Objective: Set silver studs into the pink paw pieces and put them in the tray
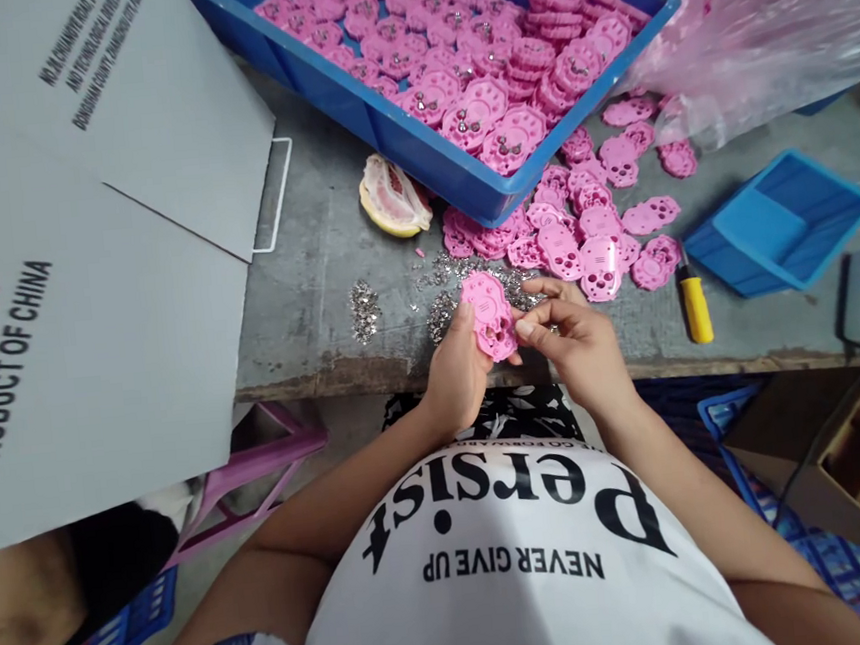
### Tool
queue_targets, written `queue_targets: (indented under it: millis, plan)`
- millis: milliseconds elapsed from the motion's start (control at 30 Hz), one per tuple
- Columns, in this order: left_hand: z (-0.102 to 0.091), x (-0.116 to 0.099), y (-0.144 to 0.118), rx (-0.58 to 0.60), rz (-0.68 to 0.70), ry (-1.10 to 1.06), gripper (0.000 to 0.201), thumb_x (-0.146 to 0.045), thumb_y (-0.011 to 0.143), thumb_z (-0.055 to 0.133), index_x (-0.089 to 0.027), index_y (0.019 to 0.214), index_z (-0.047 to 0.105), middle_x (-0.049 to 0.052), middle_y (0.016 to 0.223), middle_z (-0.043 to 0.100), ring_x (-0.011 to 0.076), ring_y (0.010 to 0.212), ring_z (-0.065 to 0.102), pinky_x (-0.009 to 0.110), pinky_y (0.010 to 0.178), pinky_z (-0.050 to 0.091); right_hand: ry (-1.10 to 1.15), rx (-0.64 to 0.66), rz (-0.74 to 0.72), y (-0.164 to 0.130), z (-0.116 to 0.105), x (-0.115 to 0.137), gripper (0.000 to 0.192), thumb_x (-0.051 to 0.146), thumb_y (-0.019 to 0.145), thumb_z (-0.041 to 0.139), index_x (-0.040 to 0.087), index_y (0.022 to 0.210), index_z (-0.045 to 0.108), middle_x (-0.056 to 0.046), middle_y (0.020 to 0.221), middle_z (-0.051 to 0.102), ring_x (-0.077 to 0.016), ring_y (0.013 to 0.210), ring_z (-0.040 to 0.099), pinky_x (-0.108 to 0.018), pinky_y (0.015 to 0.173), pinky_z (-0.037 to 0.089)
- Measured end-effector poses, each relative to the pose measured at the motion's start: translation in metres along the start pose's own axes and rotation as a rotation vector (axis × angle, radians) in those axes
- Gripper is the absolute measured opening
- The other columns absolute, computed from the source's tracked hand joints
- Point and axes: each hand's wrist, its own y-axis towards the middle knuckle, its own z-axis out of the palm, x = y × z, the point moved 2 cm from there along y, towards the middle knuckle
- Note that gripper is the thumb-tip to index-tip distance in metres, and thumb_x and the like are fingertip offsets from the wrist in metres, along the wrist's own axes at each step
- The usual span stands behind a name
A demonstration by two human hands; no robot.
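Note:
My left hand [456,375] grips a pink plastic plate [486,303] with scalloped edges and holes, holding it up over the table's front edge. At the plate's lower right, my right hand [580,341] has its thumb and index finger pinched together; anything between them is too small to make out. Small metal bits show in the plate's lower part. Behind the hands lie piles of small shiny metal parts [441,313], partly hidden by the plate and fingers. Another such pile [364,311] sits to the left. Loose pink plates [601,265] are heaped just beyond my right hand.
A large blue bin [375,132] holds many pink plates, several bearing metal pieces. Half a citrus fruit [393,197] sits beside it. On the right are a yellow-handled screwdriver [696,309], a small blue tray [779,222] and a plastic bag [758,33]. A large carton [92,242] fills the left.

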Motion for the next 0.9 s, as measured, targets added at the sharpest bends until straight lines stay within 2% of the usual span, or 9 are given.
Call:
queue_targets:
  millis: [100,167,300,433,600,733,833,900]
  plan:
    - [-0.002,0.003,0.000,0.006,-0.033,0.028,0.066,-0.077,0.087,0.054,-0.019,0.117,0.062,0.012,0.094,0.071,0.0301,0.098,0.069,0.036,0.064,0.054,-0.196,0.057,-0.096,0.002,-0.003,0.005,0.019,0.028,0.087,0.072,0.023,0.069,0.070,-0.008,0.123,0.067,-0.0309,0.131,0.055,-0.056,0.115,0.039]
    - [-0.003,0.006,0.000,0.027,-0.042,0.037,0.068,-0.079,0.086,0.053,-0.019,0.116,0.062,0.012,0.090,0.071,0.0295,0.091,0.069,0.034,0.059,0.052,-0.259,0.110,-0.126,0.004,-0.005,0.007,0.018,0.028,0.088,0.071,0.023,0.070,0.071,-0.008,0.127,0.066,-0.0317,0.131,0.055,-0.056,0.113,0.038]
    - [-0.006,0.010,0.000,0.033,-0.072,0.074,0.067,-0.080,0.088,0.049,-0.018,0.107,0.065,0.010,0.078,0.069,0.0239,0.071,0.066,0.032,0.052,0.048,-0.322,0.183,-0.148,0.006,-0.007,0.008,0.020,0.028,0.087,0.073,0.021,0.069,0.071,-0.010,0.130,0.065,-0.0333,0.128,0.056,-0.054,0.110,0.039]
    - [-0.008,0.013,-0.001,0.044,-0.123,0.113,0.068,-0.082,0.088,0.044,-0.019,0.094,0.065,0.006,0.065,0.063,0.0180,0.055,0.058,0.032,0.050,0.046,-0.382,0.252,-0.164,0.008,-0.008,0.008,0.024,0.029,0.090,0.071,0.020,0.067,0.069,-0.010,0.125,0.066,-0.0318,0.122,0.058,-0.053,0.107,0.040]
    - [-0.007,0.015,-0.001,0.107,-0.147,0.124,0.069,-0.084,0.087,0.044,-0.019,0.092,0.065,0.005,0.063,0.063,0.0159,0.052,0.056,0.030,0.048,0.044,-0.474,0.317,-0.195,0.010,-0.011,0.011,0.021,0.028,0.090,0.071,0.021,0.071,0.069,-0.009,0.112,0.068,-0.0288,0.109,0.060,-0.049,0.100,0.044]
    - [-0.007,0.016,-0.002,0.142,-0.171,0.117,0.068,-0.085,0.087,0.044,-0.019,0.093,0.064,0.004,0.064,0.061,0.0150,0.052,0.056,0.029,0.047,0.042,-0.517,0.341,-0.185,0.012,-0.011,0.011,0.021,0.028,0.090,0.072,0.021,0.070,0.068,-0.010,0.109,0.068,-0.0278,0.103,0.061,-0.048,0.096,0.047]
    - [-0.006,0.015,-0.002,0.165,-0.194,0.056,0.066,-0.082,0.087,0.048,-0.019,0.100,0.063,0.003,0.068,0.061,0.0141,0.053,0.057,0.028,0.046,0.041,-0.470,0.314,-0.149,0.011,-0.009,0.008,0.024,0.033,0.088,0.074,0.021,0.069,0.067,-0.010,0.113,0.067,-0.0292,0.108,0.062,-0.050,0.100,0.048]
    - [-0.005,0.013,-0.003,0.176,-0.200,0.006,0.064,-0.080,0.088,0.050,-0.020,0.108,0.062,0.002,0.070,0.060,0.0140,0.054,0.058,0.027,0.046,0.040,-0.346,0.267,-0.077,0.008,-0.007,0.005,0.027,0.040,0.084,0.079,0.021,0.070,0.066,-0.011,0.119,0.065,-0.0287,0.109,0.064,-0.048,0.098,0.052]
